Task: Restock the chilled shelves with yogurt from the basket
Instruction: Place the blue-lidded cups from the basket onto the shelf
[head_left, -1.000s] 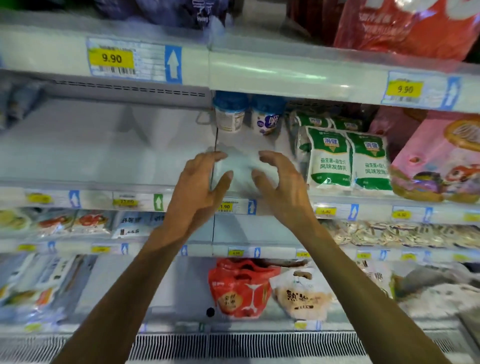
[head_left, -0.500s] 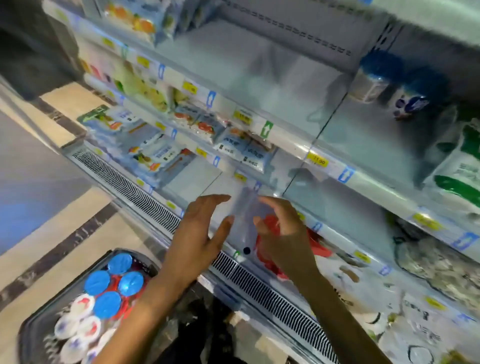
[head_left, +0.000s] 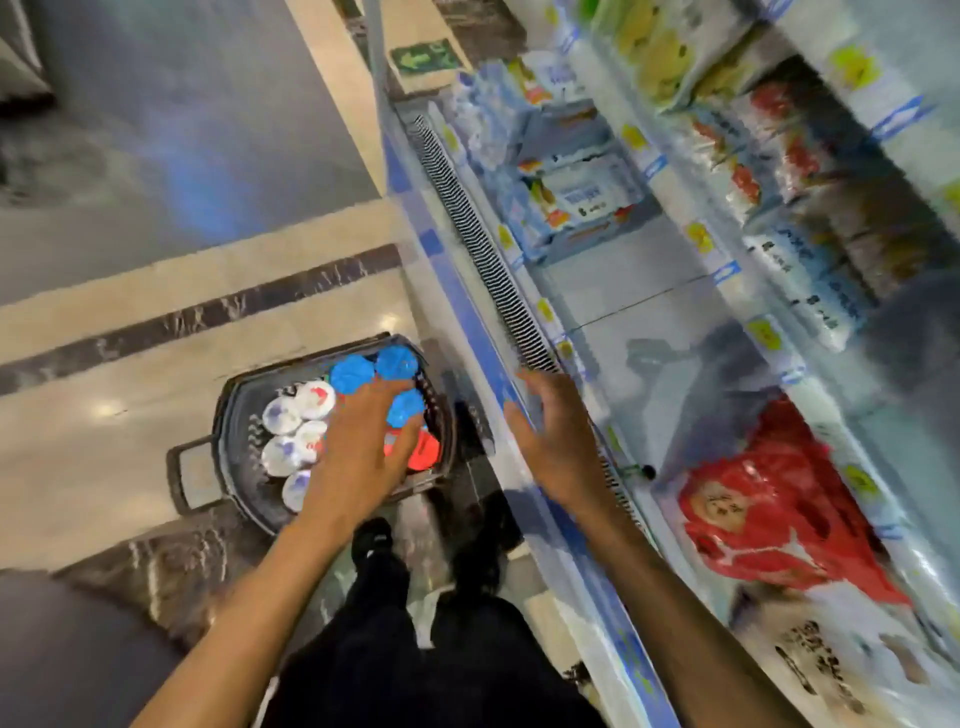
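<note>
A dark basket (head_left: 236, 415) stands on the floor beside the chiller. It holds several yogurt cups: blue-lidded ones (head_left: 353, 373) at the far side, white-lidded ones (head_left: 291, 431) on the left and a red-lidded one (head_left: 423, 454) on the right. My left hand (head_left: 363, 447) hovers over the cups with fingers spread, holding nothing. My right hand (head_left: 556, 441) is open in the air above the chiller's front rail (head_left: 467, 291). The chilled shelves (head_left: 639, 291) run along the right; a bare stretch of shelf lies just beyond my right hand.
Red packets (head_left: 769, 514) lie on the low shelf at the right. Blue and white packs (head_left: 582, 197) fill shelves farther along. A ventilation grille (head_left: 483, 249) runs along the chiller's front. My dark trousers and shoes (head_left: 374, 540) stand between basket and chiller on the tiled floor.
My view has swung from the shelves down to the floor. Both hands dropped from shelf height; the left now hangs over the basket, the right over the chiller's front edge.
</note>
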